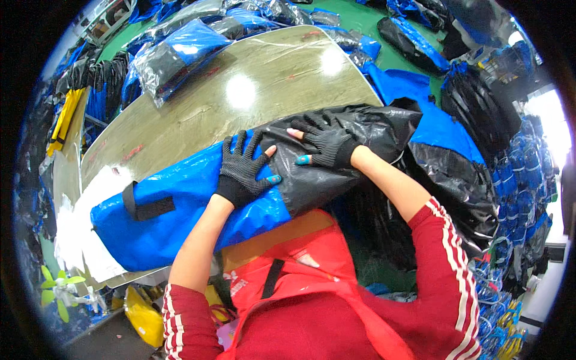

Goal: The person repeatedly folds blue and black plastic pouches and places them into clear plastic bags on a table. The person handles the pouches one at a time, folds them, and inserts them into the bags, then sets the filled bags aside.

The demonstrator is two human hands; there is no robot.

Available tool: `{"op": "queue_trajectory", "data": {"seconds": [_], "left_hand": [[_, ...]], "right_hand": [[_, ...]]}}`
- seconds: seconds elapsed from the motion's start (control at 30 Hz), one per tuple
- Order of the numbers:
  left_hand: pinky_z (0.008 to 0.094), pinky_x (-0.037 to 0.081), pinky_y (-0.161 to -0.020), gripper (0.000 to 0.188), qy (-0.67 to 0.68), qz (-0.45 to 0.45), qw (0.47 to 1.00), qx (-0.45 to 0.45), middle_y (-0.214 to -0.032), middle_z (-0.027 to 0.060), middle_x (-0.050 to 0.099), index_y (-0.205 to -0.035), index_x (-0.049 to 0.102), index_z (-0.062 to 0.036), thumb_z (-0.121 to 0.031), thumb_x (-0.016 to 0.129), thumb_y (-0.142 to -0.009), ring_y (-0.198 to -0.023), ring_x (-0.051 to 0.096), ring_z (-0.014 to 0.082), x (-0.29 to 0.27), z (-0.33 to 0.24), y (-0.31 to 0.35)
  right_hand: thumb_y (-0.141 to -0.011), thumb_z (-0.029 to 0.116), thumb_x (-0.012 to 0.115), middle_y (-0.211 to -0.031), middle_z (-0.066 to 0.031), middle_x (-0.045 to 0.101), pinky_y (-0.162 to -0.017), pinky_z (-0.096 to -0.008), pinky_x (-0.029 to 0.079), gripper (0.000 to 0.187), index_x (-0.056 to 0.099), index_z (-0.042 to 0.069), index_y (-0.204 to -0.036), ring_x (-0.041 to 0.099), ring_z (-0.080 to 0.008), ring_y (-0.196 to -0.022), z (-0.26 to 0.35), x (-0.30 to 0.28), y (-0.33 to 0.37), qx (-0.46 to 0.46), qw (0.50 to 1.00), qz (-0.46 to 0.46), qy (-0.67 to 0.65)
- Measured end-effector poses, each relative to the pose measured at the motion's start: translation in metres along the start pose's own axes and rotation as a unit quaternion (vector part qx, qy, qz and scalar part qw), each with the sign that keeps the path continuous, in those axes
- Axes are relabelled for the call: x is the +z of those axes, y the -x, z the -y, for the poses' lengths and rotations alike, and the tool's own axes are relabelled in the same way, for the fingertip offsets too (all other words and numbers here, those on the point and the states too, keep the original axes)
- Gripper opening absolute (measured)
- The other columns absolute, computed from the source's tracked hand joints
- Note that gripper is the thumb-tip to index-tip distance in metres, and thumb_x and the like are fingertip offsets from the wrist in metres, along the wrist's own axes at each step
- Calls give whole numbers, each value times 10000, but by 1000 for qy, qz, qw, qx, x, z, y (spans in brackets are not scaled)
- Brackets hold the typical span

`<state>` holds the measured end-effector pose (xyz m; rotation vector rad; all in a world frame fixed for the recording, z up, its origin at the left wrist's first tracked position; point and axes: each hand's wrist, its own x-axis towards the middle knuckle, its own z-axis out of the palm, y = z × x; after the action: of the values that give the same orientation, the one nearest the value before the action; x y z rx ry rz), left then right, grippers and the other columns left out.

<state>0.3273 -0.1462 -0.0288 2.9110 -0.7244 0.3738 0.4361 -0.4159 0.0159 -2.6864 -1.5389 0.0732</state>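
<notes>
A long blue and black bag [180, 198] of shiny plastic-like fabric lies flat across the near side of the table, with a black strap [147, 207] on its blue left part. Fingers spread, my left hand [245, 168] presses flat on the bag where blue meets black. My right hand [327, 143] rests palm down on the black part, its fingers also stretched out. Both wear black dotted gloves that leave some fingertips bare, and blue wraps show on fingers. Neither hand grips anything.
The wood-patterned table [264, 78] carries a bagged blue and black bundle [180, 57] at its far left and white sheets [90, 222] at the left edge. More black and blue bags [453, 174] hang off the right side. A green fan [60, 291] stands low left.
</notes>
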Motion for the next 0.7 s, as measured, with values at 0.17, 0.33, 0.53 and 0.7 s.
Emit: {"op": "queue_trajectory", "data": {"seconds": [0.17, 0.33, 0.53, 0.7], "left_hand": [[565, 53, -1167, 739, -186, 204, 928, -250, -1499, 132, 378, -1422, 438, -173, -620, 490, -837, -1391, 314, 368, -53, 101, 125], [568, 117, -1155, 612, -222, 295, 895, -251, -1496, 184, 361, -1413, 427, -88, -404, 489, -893, -1401, 306, 345, -77, 119, 135], [567, 152, -1139, 734, 67, -37, 996, -53, -1424, 215, 424, -1383, 444, -67, -519, 583, -822, -1358, 326, 410, -17, -44, -46], [632, 75, -1118, 812, 40, -47, 994, -89, -1464, 231, 363, -1386, 456, -107, -639, 574, -783, -1396, 236, 429, 14, -67, -62]], "right_hand": [[-863, 645, 477, -1531, -121, 317, -1140, -591, 110, 782, 329, 198, -1488, 232, -352, -1426, -7, 35, -2, 16, 1000, 3, 16], [-901, 616, 434, -1539, -125, 301, -1131, -612, 101, 704, 337, 231, -1482, 226, -362, -1430, -18, 52, 2, 10, 1000, 0, -6], [-925, 470, 460, -1502, -172, 344, -1131, -578, 171, 624, 346, 197, -1474, 309, -377, -1392, 9, -12, 0, 46, 997, 65, -25], [-974, 445, 396, -1496, -128, 384, -1124, -576, 207, 489, 490, 194, -1382, 328, -367, -1386, -63, -35, 85, 297, 935, 26, 193]]}}
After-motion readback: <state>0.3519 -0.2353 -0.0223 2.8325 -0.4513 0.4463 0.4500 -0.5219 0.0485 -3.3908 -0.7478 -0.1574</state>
